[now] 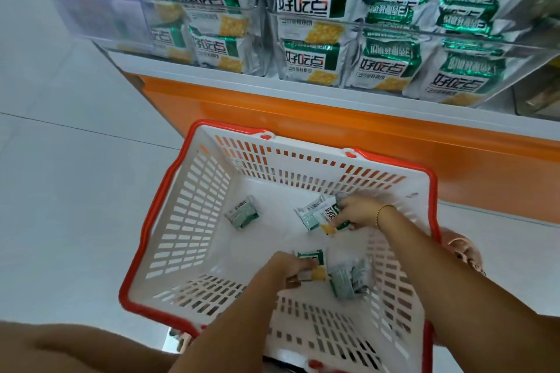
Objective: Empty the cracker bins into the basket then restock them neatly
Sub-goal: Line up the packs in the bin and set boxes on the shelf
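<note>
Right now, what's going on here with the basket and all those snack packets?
A person has both hands down in a red-rimmed basket in front of a shelf. The left hand grips a cracker packet, and the right hand holds a bunch of packets farther in. A few loose packets lie on the basket's bottom. The clear bins on the shelf above are mostly full of the same packets.
</note>
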Motion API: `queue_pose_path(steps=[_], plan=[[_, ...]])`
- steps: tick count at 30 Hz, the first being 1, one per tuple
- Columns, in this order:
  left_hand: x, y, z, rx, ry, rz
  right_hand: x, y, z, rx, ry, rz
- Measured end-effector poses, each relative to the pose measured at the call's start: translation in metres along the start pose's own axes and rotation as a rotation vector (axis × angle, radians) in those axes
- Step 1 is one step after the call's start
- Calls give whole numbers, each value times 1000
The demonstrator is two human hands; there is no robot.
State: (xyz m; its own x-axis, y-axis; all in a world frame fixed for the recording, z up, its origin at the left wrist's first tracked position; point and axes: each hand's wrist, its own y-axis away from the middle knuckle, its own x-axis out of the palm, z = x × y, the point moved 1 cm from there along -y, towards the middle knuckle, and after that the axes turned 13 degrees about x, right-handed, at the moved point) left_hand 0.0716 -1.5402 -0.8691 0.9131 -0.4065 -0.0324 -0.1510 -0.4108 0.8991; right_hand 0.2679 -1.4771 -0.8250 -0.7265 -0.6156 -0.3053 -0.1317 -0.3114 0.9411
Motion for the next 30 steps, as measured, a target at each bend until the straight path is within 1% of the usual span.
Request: queue_pose_path(steps=[1, 3, 6, 9, 12, 15, 17, 20, 22, 24, 27, 30], plan=[[-6, 0, -3, 21, 47, -7, -4, 7, 2, -43, -59, 27], [-19, 8, -11, 105, 171, -8, -12, 30, 9, -154, -94, 48], [-33, 23, -26, 260, 253, -3, -23, 63, 19, -301, -33, 30], [-40, 39, -46, 382, 363, 3, -27, 84, 24, -378, 39, 45], [-40, 64, -69, 493, 394, 71, -27, 102, 29, -447, 17, 7], [-39, 97, -86, 610, 308, 124, -27, 125, 36, -536, -17, -99], [-41, 114, -93, 672, 285, 109, -28, 144, 39, -588, -19, -143], [-45, 141, -104, 762, 261, 120, -31, 164, 40, -619, -55, -216], [-48, 161, -113, 828, 205, 131, -34, 179, 41, -646, -81, -276], [-50, 183, -125, 892, 98, 154, -38, 197, 41, -661, -90, -319], [-53, 216, -148, 995, -144, 145, -47, 225, 39, -702, -20, -330], [-56, 247, -176, 1126, -294, 114, -59, 257, 40, -832, -23, -254]])
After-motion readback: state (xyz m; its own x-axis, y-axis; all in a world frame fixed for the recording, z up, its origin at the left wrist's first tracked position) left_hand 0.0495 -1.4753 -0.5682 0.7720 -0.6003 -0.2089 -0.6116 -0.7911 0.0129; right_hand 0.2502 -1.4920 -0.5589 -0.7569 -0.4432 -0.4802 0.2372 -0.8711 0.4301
